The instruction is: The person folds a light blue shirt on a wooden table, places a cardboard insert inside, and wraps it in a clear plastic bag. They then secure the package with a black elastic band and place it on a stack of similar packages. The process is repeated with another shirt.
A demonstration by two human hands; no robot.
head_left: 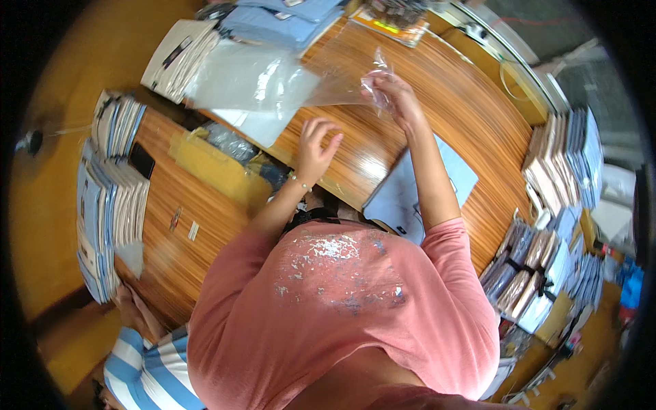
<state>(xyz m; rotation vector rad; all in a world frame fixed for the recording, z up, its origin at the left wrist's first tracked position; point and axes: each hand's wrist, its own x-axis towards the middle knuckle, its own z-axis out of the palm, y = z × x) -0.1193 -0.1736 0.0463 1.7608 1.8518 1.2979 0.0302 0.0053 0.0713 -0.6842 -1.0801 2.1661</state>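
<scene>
My right hand [391, 96] is closed on one end of a clear plastic bag [342, 87], lifted over the wooden table. The bag stretches left toward a stack of clear plastic bags [249, 76] at the table's far left. Below that stack, my left hand [317, 147] hangs over the table edge, its fingers apart and nothing in them. A folded light blue shirt [447, 167] lies on the table under my right forearm, partly hidden by it. A white sheet [263, 126] sticks out from under the bag stack.
Folded blue shirts [283, 24] and beige shirts [179, 58] are piled at the back left. More stacks stand on the left table [113, 212] and at the right [564, 157]. A phone [141, 160] leans by the left stack. A person in a striped shirt [150, 362] sits lower left.
</scene>
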